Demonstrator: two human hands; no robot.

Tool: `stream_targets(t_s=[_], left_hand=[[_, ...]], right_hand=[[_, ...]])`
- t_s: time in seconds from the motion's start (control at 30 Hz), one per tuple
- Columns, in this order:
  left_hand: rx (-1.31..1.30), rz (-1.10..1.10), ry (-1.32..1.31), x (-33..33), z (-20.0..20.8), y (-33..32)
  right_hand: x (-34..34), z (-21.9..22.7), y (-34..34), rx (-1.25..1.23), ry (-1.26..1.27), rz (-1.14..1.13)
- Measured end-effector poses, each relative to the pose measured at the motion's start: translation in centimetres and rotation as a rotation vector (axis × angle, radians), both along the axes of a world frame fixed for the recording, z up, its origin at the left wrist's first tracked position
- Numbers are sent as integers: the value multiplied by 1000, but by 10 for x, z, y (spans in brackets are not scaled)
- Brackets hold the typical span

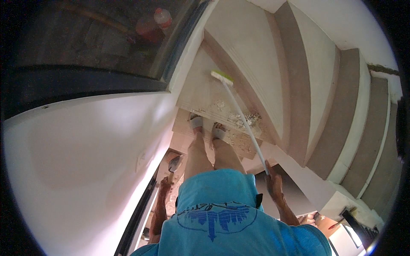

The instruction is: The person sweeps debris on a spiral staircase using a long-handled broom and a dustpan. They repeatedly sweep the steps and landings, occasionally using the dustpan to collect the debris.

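Closest is a blue shirt (220, 209); its wearer's right hand (273, 181) grips a white-poled broom (246, 123), head on the step (195, 87) beyond some rubble (255, 117), while the left hand (165, 184) holds a trowel (174, 163).

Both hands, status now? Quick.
Left hand: closed, holding a trowel by its handle, blade pointing away from the person.
Right hand: closed, grip on the near end of the long-handled brush.
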State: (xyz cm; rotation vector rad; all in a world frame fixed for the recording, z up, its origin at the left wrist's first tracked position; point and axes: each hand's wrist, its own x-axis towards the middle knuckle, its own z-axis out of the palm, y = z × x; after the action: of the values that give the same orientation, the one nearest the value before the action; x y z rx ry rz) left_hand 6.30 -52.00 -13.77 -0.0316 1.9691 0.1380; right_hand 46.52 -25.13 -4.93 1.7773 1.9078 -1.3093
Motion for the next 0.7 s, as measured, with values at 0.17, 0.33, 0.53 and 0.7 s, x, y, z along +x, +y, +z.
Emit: stream_targets(t_s=[0.17,0.33,0.53,0.7], left_hand=[[25,-19,-31,-19,-5,12],[37,38,-35,-32,-12,-10],[82,-5,-52,-40,-7,11],[165,-227,-17,-37,24,72]], right_hand=[[-62,-71,59,174,174,-42],[-84,-123,86,309,8,48],[18,-57,-34,94,-374,179],[43,10,-107,-20,-439,7]])
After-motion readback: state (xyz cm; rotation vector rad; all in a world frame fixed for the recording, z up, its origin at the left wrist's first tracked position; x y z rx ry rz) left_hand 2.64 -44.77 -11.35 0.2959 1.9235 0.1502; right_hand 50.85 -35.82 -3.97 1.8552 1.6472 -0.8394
